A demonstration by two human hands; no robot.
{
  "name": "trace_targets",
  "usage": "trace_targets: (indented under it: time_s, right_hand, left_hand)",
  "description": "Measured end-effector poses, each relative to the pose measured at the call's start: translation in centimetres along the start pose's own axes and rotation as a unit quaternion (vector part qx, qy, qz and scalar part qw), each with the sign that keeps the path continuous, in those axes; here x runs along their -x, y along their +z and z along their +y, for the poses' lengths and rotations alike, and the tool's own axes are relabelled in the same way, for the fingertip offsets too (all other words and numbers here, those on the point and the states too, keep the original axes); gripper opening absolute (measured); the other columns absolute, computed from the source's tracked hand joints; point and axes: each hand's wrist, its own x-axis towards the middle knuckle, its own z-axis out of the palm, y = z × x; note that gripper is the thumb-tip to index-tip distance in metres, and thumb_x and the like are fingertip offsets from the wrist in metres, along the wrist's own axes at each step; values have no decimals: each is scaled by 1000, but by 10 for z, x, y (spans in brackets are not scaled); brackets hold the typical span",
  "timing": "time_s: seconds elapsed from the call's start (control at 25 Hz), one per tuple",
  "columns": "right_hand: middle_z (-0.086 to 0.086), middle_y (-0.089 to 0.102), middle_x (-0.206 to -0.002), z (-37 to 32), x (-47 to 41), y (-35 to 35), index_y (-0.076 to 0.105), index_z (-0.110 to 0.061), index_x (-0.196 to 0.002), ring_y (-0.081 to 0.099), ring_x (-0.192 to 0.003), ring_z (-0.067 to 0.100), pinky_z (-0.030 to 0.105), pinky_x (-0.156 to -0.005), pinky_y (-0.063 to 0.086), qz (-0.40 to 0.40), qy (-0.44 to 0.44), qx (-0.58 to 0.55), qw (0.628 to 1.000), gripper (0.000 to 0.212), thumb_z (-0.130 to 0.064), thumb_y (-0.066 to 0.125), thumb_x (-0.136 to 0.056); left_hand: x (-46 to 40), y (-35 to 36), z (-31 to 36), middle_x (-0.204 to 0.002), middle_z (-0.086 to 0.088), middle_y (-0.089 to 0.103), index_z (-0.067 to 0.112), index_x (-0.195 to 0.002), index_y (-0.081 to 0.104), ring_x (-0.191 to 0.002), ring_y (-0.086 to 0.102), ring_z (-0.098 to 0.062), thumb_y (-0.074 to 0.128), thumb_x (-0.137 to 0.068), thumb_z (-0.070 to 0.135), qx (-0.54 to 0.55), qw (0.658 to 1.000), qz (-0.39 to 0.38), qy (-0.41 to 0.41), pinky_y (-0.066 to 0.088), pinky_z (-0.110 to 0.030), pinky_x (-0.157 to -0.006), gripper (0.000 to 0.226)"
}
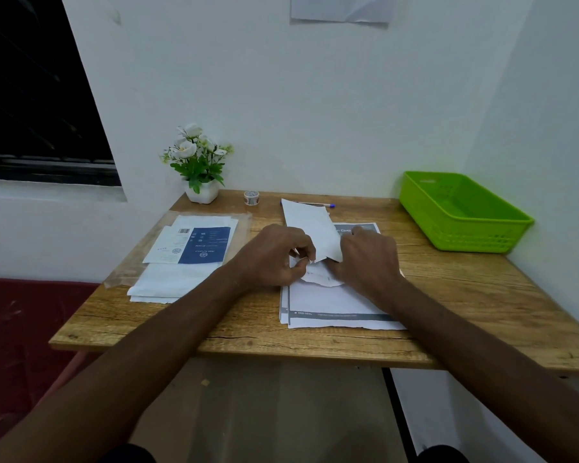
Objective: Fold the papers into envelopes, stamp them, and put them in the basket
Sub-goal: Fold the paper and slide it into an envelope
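Paper work sits at the centre of what I see: my left hand (pixel 276 253) has its fingers curled, thumb and forefinger pinching the lower left corner of a folded white paper (pixel 310 227), which stands tilted up off the desk and leans away toward twelve o'clock. My right hand (pixel 370 257) lies knuckles up at the paper's three o'clock side, fingers curled in against its lower right corner; the fingertips are hidden under the hand, so I cannot tell how tightly it grips. Beneath both hands lies a small torn white scrap (pixel 321 277), resting on a stack of printed sheets (pixel 335 304) with a grey band along the near edge. Over at nine o'clock from my hands a second pile of white papers (pixel 163 284) carries a blue and white leaflet (pixel 198 243) on top. The green basket (pixel 462 212) stands at two o'clock, near the far right corner of the wooden table (pixel 482 295), well apart from the paper. At twelve o'clock, behind the raised paper, a pen (pixel 318 204) with a blue cap lies flat; a roll of tape (pixel 251 197) stands just to its left, and at eleven o'clock a white pot of white flowers (pixel 199 162) sits against the wall
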Motion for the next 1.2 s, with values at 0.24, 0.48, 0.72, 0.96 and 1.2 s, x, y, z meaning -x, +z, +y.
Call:
trace_targets:
  time_s: [0.24,0.48,0.72,0.96,1.2]
  right_hand:
    - [-1,55,-79,2,0,2,70,-18,-87,61,-69,22,28,-55,25,-8,7,-13,1000,54,-69,54,-90]
    - [-20,72,-107,54,9,5,75,-33,-103,69,-91,0,30,-69,54,-72,30,-448,891,68,-83,78,-57]
    - [-5,70,-117,65,15,19,79,-25,-109,69,-101,8,37,-68,63,-52,-59,-511,856,49,-27,99,-65]
    - [-4,75,-100,62,14,26,85,-18,-96,70,-83,12,28,-51,51,31,-49,-529,847,26,-2,88,-76]
    - [-1,75,-89,64,16,31,85,-17,-87,69,-68,11,10,-58,41,5,-83,-502,861,18,-12,94,-71]
  left_hand:
    - [0,1,-3,-94,-2,78,10,-96,79,-84,72,-15,78,-83,8,2,1000,1,6,63,-36,-78,13]
    - [1,-2,-11,-87,-1,77,8,-89,78,-77,71,-11,79,-78,2,40,995,85,-14,62,-28,-71,13]
    - [-1,-4,-18,-85,-3,77,5,-90,79,-78,74,-13,79,-81,-1,87,983,155,-53,65,-35,-71,11]
    - [0,-1,-18,-89,4,78,12,-93,81,-83,74,-12,87,-82,21,132,980,132,-70,64,-27,-73,16]
    - [1,2,-24,-98,10,77,20,-98,83,-92,69,-1,96,-67,41,42,997,11,-57,57,-15,-79,39]
